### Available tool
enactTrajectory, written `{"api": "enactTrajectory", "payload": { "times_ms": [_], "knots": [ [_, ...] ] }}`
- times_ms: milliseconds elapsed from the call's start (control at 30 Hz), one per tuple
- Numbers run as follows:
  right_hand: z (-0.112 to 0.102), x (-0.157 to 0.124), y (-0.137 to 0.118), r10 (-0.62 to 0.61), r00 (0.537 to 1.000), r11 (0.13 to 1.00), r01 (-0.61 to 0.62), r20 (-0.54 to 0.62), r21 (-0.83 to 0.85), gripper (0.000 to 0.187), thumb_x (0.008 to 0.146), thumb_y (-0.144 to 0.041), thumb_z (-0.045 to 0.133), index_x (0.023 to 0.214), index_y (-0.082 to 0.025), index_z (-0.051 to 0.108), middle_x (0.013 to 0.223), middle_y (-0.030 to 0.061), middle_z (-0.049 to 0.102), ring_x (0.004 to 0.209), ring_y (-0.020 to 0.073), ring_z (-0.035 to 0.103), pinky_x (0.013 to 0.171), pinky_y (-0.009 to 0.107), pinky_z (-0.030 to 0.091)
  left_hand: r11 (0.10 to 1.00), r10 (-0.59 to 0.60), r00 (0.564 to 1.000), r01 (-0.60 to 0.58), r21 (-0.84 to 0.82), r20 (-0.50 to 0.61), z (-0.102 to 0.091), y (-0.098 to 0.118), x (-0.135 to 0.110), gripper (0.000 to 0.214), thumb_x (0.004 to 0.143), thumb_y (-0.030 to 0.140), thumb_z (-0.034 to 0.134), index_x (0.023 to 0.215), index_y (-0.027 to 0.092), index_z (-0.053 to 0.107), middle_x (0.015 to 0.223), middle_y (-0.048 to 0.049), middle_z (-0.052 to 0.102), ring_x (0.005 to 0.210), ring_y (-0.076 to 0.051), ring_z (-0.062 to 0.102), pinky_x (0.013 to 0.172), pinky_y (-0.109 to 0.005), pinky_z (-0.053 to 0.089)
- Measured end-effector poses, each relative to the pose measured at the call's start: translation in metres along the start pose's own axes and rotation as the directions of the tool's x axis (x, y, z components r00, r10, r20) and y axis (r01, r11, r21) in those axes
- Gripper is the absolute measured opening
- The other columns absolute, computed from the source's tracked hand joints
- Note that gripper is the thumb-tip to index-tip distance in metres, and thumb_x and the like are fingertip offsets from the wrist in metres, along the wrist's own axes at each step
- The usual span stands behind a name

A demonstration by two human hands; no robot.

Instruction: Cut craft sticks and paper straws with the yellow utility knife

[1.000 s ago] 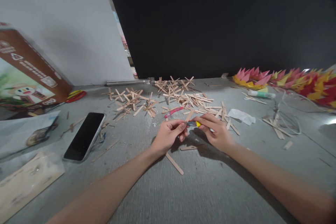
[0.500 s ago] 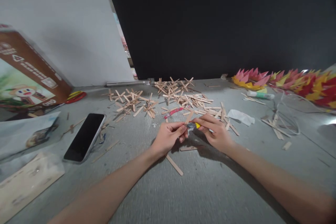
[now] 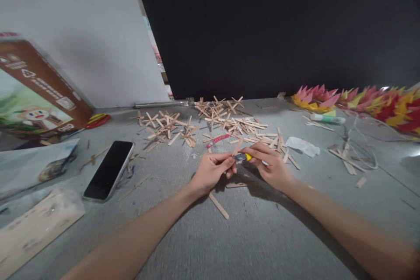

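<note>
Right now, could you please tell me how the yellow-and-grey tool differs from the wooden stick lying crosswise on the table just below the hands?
The tool is yellow and grey, whereas the stick is pale wood. The tool is held by the right hand, while the stick lies on the table. Both run roughly crosswise in the view.

Dim, greyish light covers the counter (image 3: pixel 203 245), with a small glare patch at its far right edge. A dark shadow spreads below the right hand (image 3: pixel 271 165) and forearm (image 3: pixel 334 214). The black panel (image 3: pixel 262 30) shows almost no detail. Wide-angle stretching softens the edges, blurring print on the box (image 3: pixel 49 72).
</note>
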State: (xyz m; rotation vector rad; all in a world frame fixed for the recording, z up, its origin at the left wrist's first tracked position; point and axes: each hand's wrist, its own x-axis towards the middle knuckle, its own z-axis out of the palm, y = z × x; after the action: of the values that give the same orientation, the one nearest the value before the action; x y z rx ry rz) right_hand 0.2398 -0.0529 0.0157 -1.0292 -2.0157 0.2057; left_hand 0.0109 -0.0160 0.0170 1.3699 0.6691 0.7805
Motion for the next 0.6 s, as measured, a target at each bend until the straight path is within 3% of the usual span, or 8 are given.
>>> {"api": "enactTrajectory", "payload": {
  "times_ms": [333, 600],
  "knots": [
    [0.0027, -0.0016, 0.0042, -0.031, 0.999, 0.999, 0.030, -0.018, -0.025, 0.036, 0.105, -0.017, 0.048, 0.132, -0.027, 0.069, 0.104, 0.0086, 0.071, 0.090, 0.0219, 0.066, 0.082, 0.038, 0.056, 0.999, 0.020, 1.000, -0.021, 0.050, 0.022, 0.0005, 0.0044, -0.0018, 0.053, 0.091, 0.063, 0.067, 0.071, 0.014, 0.069, 0.056, 0.0010, 0.052, 0.052, -0.009, 0.042, 0.053, -0.022, 0.030],
    [0.0006, 0.0004, 0.0016, 0.008, 1.000, 1.000, -0.008, -0.008, -0.022, 0.035, 0.106, -0.019, 0.049, 0.131, -0.028, 0.071, 0.104, 0.0089, 0.070, 0.093, 0.0229, 0.066, 0.085, 0.039, 0.055, 1.000, 0.011, 1.000, -0.011, -0.004, -0.014, 0.0002, 0.0020, -0.0022, 0.050, 0.093, 0.060, 0.066, 0.071, 0.014, 0.067, 0.059, 0.0004, 0.053, 0.054, -0.009, 0.043, 0.054, -0.022, 0.030]
  ]
}}
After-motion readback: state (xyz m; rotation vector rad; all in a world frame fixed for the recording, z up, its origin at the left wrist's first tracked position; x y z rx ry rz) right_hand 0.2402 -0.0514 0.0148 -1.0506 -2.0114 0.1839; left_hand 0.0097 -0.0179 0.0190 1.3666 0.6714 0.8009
